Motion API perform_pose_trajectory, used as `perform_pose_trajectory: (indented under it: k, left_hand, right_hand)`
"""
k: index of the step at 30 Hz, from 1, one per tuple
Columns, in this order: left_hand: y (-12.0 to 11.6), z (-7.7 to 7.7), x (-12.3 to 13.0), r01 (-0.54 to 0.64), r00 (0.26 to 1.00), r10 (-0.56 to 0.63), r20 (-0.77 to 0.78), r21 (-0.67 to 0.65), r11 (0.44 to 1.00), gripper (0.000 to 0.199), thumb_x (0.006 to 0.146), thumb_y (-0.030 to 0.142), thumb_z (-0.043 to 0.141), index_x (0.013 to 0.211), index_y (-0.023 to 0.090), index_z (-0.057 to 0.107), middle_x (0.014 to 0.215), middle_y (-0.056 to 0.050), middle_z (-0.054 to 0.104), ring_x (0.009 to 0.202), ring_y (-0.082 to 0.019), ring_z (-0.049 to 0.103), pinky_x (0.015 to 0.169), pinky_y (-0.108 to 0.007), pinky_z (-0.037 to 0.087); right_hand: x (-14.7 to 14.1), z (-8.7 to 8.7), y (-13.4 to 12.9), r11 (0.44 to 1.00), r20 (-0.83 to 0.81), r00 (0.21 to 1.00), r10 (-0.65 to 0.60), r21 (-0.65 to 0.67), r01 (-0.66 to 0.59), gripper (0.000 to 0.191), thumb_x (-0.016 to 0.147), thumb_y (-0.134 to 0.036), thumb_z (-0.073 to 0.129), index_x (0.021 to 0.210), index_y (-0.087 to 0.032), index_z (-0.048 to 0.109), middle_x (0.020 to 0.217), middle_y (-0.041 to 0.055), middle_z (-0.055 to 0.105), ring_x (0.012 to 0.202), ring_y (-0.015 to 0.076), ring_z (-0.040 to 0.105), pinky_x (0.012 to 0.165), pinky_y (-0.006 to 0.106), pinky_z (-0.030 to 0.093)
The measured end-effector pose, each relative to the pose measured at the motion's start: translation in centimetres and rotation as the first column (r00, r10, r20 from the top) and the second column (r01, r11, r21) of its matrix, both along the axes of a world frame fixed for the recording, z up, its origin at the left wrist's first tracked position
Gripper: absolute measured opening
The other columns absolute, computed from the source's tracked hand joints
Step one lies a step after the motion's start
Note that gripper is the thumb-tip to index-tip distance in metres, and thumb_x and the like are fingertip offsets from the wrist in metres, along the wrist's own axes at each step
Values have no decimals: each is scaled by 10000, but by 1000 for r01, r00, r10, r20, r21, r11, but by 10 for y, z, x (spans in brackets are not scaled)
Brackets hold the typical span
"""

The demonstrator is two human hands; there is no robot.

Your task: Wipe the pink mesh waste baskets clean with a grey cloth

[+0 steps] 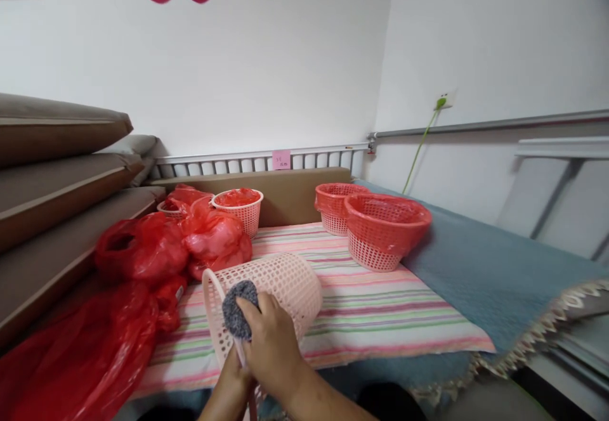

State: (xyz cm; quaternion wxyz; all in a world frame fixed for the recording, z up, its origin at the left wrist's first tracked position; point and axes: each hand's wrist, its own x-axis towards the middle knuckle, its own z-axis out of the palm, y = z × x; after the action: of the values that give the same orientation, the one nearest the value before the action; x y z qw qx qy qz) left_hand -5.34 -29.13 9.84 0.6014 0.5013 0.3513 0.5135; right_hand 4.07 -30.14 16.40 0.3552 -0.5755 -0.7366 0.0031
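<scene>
Your left hand, low at the front, has its fingers curled around the rim of a pale pink basket, which lies on its side on the striped cloth. Your right hand is just beside it, fingers bent over a round, fuzzy grey pad that they hold against the basket near its rim. To your left, crumpled red plastic bags lie by a stack of cushions; behind them stands a red-lined basket. Farther right, you have two upright baskets with red plastic folded over their rims.
</scene>
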Motion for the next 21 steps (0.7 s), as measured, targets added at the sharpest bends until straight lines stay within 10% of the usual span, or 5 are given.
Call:
perform_pose_trajectory:
  k: [4,10,18,21]
  left_hand:
    - [-13,-11,3,13,997,-11,70,-38,999,662,615,289,749,1234,195,534,1288,-128,588,1253,-357,462,1057,-470,365]
    - [-22,-6,7,163,987,-163,-4,3,987,703,701,467,705,1313,215,470,1430,-156,436,1318,-321,391,1118,-456,265]
    - [-8,-17,3,80,997,-78,-27,96,992,471,695,366,692,1115,172,604,1185,-138,647,1195,-362,515,1050,-519,348]
    - [-7,-22,3,46,999,-44,-17,97,994,536,662,372,722,1144,174,594,1233,-147,619,1192,-375,515,1049,-533,342]
  right_hand:
    - [38,-16,23,985,69,984,-163,-54,166,513,749,-160,561,1242,-298,536,1150,64,550,1051,208,515,889,299,398]
    - [124,-21,67,781,159,809,-567,-208,588,438,807,-186,496,1242,-219,541,1066,109,585,980,241,569,765,314,443]
    - [6,-4,2,990,32,993,-115,-73,117,529,720,-170,567,1234,-288,543,1191,70,548,1072,216,529,891,293,411]
    - [11,-3,6,994,31,997,-76,-74,78,519,729,-177,566,1233,-300,543,1189,57,550,1069,202,532,891,277,409]
